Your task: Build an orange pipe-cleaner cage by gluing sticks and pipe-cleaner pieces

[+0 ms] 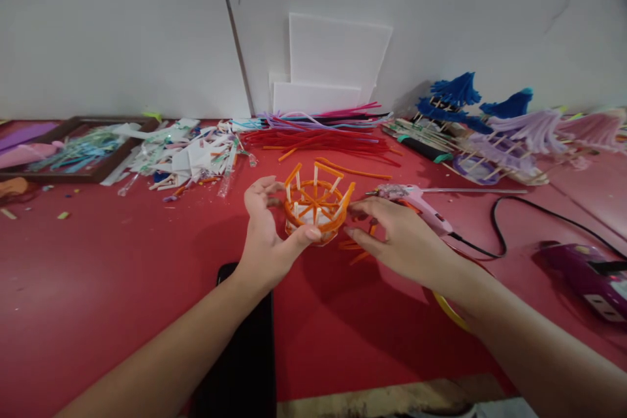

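An orange round craft frame [321, 202], made of fuzzy pipe cleaners and short pale sticks standing upright, is a little above the red table. My left hand [269, 228] grips it, with the thumb on its front rim and the fingers curved round its left side. Orange strips link the tops of some sticks. Close by the frame's right edge is my right hand [386, 228], its thumb and fingers apart with nothing visible between them. Below that hand lie short orange pipe cleaner pieces [360, 251], partly hidden.
A pink glue gun [426, 209] with a black cord lies right, near a purple tool [588, 274]. Red pipe cleaners [313, 142] are piled behind. Scraps [196, 157] and a brown tray [63, 177] lie left, blue and lilac models [514, 127] right. A black phone-like object [245, 353] is in front.
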Available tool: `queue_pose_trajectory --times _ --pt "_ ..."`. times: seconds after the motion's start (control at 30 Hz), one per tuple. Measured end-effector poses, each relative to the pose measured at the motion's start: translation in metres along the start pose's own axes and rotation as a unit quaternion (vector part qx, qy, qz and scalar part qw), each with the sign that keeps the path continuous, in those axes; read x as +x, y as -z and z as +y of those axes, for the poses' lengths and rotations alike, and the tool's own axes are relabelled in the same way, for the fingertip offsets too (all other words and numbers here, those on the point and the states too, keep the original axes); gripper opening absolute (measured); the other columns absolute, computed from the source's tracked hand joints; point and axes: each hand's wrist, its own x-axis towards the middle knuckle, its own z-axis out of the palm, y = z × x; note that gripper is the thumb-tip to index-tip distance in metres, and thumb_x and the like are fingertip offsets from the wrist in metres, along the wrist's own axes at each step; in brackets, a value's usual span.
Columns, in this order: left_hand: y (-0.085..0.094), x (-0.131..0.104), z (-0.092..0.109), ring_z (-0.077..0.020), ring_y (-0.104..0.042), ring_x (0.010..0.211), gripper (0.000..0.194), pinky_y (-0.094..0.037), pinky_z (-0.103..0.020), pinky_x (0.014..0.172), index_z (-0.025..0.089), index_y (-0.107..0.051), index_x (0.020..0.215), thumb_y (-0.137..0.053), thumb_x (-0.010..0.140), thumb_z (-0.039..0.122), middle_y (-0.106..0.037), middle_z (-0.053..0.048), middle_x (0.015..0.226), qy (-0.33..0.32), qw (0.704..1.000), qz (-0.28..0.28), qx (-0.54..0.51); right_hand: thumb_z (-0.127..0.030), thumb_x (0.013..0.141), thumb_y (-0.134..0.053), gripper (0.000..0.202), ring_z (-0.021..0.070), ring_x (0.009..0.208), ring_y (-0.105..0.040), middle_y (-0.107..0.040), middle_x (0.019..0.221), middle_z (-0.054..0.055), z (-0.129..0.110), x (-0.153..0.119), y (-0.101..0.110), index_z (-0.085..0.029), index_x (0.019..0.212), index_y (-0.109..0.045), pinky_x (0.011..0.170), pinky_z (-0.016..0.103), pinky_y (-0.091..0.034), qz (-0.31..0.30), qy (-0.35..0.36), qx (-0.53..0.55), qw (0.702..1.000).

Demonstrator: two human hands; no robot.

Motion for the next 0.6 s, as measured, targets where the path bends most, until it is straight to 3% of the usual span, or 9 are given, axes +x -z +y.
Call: queue_pose_trajectory --times 0.1,0.17,0.23,0.3,0.37,0.5,0.6 --pt "0.001 -0.001 -0.001 -0.0415 -0.03 0.141 0.096 -0.023 -0.064 0.119 0.025 -0.036 0.131 -0.08 0.059 0.069 -0.035 -0.014 0.141 0.005 1.0 0.004 -0.006 -0.026 0.089 -0.053 0.024 0.0245 0.094 -0.072 -0.077 0.104 0.01 0.012 0.001 0.012 -0.018 0.102 -0.072 0.083 0.038 -0.053 -0.001 -0.008 -0.028 1.0" --pt "-0.001 -0.002 0.0 -0.0376 -0.023 0.148 0.095 -0.025 -0.059 0.121 0.029 -0.025 0.139 -0.083 0.067 0.052 -0.028 -0.013 0.149 0.023 0.996 -0.069 -0.048 -0.027 0.09 -0.05 0.024 0.0239 0.083 -0.072 -0.078 0.093 0.008 0.025 0.001 0.026 -0.02 0.089 -0.073 0.074 0.036 -0.051 0.002 -0.049 -0.077 0.996" --pt "-0.004 -0.003 0.002 -0.0331 -0.032 0.146 0.093 -0.036 -0.056 0.117 0.034 -0.014 0.142 -0.079 0.075 0.036 -0.027 -0.013 0.152 0.034 0.985 -0.14 -0.094 -0.037 0.09 -0.051 0.028 0.0253 0.075 -0.069 -0.076 0.083 0.009 0.04 -0.001 0.04 -0.021 0.08 -0.071 0.065 0.035 -0.046 0.002 -0.117 -0.14 0.983" --pt "-0.007 -0.004 0.002 -0.031 -0.043 0.139 0.092 -0.045 -0.053 0.11 0.035 -0.012 0.141 -0.078 0.077 0.029 -0.032 -0.014 0.148 0.032 0.98 -0.162 -0.108 -0.042 0.088 -0.054 0.029 0.0266 0.074 -0.068 -0.074 0.083 0.011 0.053 -0.006 0.052 -0.02 0.077 -0.069 0.062 0.035 -0.043 -0.011 -0.178 -0.174 0.968" --pt "-0.008 -0.004 0.001 -0.0312 -0.048 0.134 0.092 -0.048 -0.051 0.106 0.032 -0.016 0.138 -0.081 0.073 0.029 -0.037 -0.014 0.14 0.023 0.987 -0.138 -0.081 -0.041 0.088 -0.053 0.027 0.027 0.075 -0.067 -0.073 0.083 0.012 0.063 -0.011 0.058 -0.021 0.073 -0.063 0.063 0.035 -0.042 -0.037 -0.21 -0.18 0.96" --pt "-0.008 -0.002 -0.006 -0.0328 -0.05 0.126 0.104 -0.043 -0.057 0.109 0.029 -0.024 0.13 -0.093 0.054 0.042 -0.042 -0.01 0.124 -0.027 0.998 -0.05 -0.023 -0.032 0.089 -0.05 0.024 0.0234 0.065 -0.061 -0.067 0.073 0.009 0.07 -0.017 0.056 -0.025 0.066 -0.048 0.061 0.034 -0.037 -0.098 -0.172 -0.167 0.966" --pt "-0.007 -0.002 -0.006 -0.036 -0.04 0.137 0.117 -0.032 -0.061 0.116 0.031 -0.018 0.133 -0.096 0.047 0.044 -0.035 -0.012 0.136 -0.039 0.998 -0.045 -0.031 -0.025 0.086 -0.05 0.023 0.0243 0.066 -0.059 -0.064 0.072 0.011 0.07 -0.016 0.05 -0.026 0.065 -0.04 0.064 0.035 -0.036 -0.1 -0.188 -0.168 0.962"
